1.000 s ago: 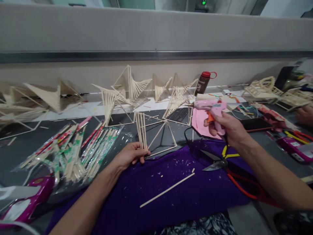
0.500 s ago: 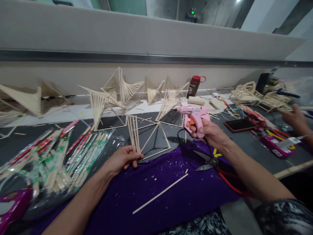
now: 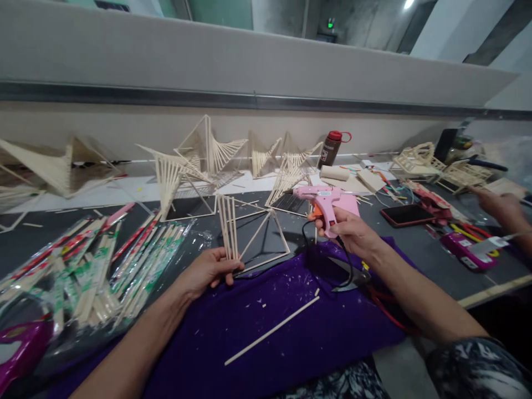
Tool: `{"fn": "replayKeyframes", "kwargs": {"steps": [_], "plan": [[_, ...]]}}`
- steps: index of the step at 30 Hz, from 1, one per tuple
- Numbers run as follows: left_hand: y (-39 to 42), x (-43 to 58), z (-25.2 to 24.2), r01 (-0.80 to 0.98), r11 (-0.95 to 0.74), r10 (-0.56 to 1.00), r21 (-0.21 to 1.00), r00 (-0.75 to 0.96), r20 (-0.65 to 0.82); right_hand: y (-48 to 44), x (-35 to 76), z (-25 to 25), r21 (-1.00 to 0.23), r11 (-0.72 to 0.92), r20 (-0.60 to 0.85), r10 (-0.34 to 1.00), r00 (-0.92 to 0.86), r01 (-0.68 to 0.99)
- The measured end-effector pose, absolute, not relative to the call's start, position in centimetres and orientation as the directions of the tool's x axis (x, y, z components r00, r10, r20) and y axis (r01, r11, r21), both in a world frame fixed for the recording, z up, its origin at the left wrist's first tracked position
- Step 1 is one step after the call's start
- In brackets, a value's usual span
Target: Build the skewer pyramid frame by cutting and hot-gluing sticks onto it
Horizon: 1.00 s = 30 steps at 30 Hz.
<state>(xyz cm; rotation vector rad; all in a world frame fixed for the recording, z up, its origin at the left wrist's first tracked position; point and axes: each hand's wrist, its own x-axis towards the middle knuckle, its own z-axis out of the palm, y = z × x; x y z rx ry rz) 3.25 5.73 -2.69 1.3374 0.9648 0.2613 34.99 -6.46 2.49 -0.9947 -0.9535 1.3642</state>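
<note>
Pale partition (image 3: 233,64) behind, dark grey bench (image 3: 434,244) before it, with purple cloth (image 3: 199,332) along the near side; the left hand (image 3: 218,267) reaches from lower left, its grip pinching a low corner of the wooden-stick frame (image 3: 233,227) at the cloth's far edge; the right hand (image 3: 351,230), raised, has its grip wrapped round a pink glue gun (image 3: 322,193), nozzle pointing left.
</note>
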Motion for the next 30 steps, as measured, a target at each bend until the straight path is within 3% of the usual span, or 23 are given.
{"fn": "replayKeyframes", "kwargs": {"steps": [14, 20, 25, 30], "plan": [[5.4, 3.3, -2.7, 0.355, 0.248, 0.674, 0.902, 0.605, -0.423, -6.9, 34.8, 1.7, -0.956, 0.009, -0.007, 0.998, 0.056, -0.292], [5.0, 3.4, -2.9, 0.304, 0.272, 0.668, 0.913, 0.623, -0.406, -5.8, 35.0, 3.6, -0.992, 0.092, 0.078, 0.985, 0.156, -0.083], [4.9, 3.2, -3.1, 0.278, 0.296, 0.665, 0.914, 0.626, -0.406, -1.3, 35.2, 5.5, -0.985, 0.150, 0.153, 0.988, 0.032, 0.083], [4.9, 3.1, -3.1, 0.272, 0.292, 0.665, 0.917, 0.631, -0.400, 3.0, 33.6, 5.9, -0.977, 0.127, 0.116, 0.991, -0.072, 0.172]]}}
